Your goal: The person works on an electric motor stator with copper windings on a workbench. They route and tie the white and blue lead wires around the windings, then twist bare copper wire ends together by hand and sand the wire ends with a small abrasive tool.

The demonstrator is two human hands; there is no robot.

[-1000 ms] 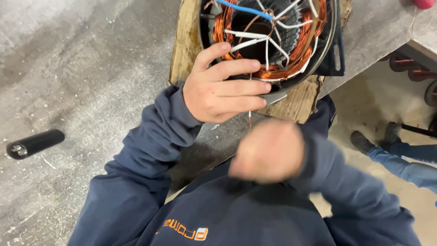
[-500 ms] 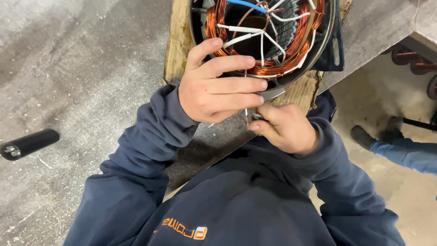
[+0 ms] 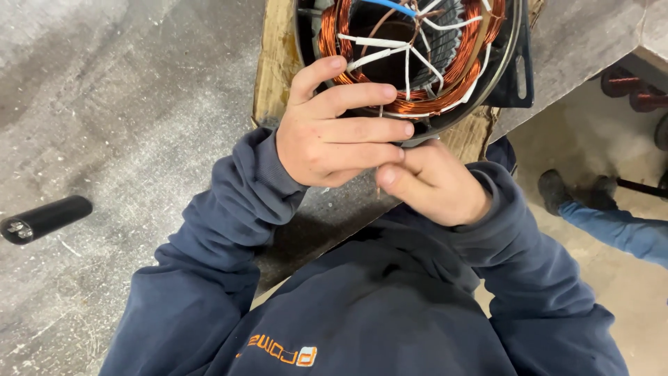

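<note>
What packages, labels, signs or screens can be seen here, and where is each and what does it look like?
Printed logo on the dark blue sweatshirt: low on the chest at the bottom of the view, a short row of orange letters ending in an orange and white block.
Flattened brown cardboard sheet: lying on the grey bench under the round copper-wound motor stator, plain and unprinted.
No signs or screens are in view.

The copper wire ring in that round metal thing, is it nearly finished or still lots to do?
The copper coils already sit wound inside the round metal housing, with white ties across them. In hand: the left hand rests on the coils, and the right hand pinches a thin strand below the rim. Loose wire ends remain untucked.
</note>
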